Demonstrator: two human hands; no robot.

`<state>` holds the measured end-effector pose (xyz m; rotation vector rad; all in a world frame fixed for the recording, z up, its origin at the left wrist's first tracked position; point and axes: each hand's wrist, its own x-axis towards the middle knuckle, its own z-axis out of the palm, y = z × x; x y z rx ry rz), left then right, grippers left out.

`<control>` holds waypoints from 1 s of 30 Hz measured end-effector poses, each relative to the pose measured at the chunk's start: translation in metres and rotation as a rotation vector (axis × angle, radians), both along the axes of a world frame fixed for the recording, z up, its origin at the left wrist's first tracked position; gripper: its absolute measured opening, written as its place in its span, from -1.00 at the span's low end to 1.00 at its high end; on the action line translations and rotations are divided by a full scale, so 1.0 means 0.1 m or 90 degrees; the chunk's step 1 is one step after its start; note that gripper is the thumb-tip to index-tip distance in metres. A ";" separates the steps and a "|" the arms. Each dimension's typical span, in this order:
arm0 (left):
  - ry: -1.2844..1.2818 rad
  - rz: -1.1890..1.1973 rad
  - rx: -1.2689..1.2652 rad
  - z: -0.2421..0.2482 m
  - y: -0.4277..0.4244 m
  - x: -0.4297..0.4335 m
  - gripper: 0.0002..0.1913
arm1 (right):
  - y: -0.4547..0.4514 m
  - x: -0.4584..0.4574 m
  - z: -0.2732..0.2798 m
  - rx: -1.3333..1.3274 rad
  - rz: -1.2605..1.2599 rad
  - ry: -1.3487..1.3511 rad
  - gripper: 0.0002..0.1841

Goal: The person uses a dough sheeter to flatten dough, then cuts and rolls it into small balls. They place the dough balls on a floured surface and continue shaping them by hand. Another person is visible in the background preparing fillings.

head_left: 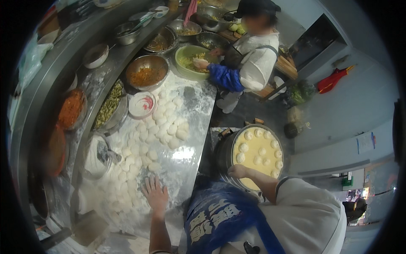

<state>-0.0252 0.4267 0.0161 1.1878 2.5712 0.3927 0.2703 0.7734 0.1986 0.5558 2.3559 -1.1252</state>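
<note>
My left hand (pixel 156 193) lies palm down with fingers spread on the floured steel worktable (pixel 182 177). Its fingertips are beside flattened dough pieces (pixel 127 171), several of which cover the flour to the left and above. My right hand (pixel 240 171) is curled over the near left edge of a round steamer (pixel 226 149). Whatever may be under its fingers is hidden. On the steamer's pale yellow cloth liner (pixel 252 165), several filled buns (pixel 243 147) sit around the rim, with a few smaller ones in the middle.
A co-worker (pixel 253 60) in blue sleeves has both hands at a green basin (pixel 190 71) of filling. Along the left stand a bowl of orange filling (pixel 147 76), chopped green filling (pixel 109 106), a flour container (pixel 95 155) and a pink-rimmed bowl (pixel 141 104). A steel shelf (pixel 104 71) overhangs them.
</note>
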 end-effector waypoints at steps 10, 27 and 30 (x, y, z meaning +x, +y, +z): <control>-0.201 0.181 -0.095 -0.04 -0.22 -0.23 -0.30 | 1.22 -0.80 -1.12 -0.001 -0.047 -0.105 -0.62; 0.003 0.353 -0.197 -0.14 0.52 -0.12 -0.14 | 1.53 -1.80 -0.40 0.032 0.304 -0.118 -0.66; -0.232 0.355 0.018 0.25 0.37 -0.21 0.08 | 1.44 -1.88 -0.16 0.050 0.347 -0.096 -0.65</control>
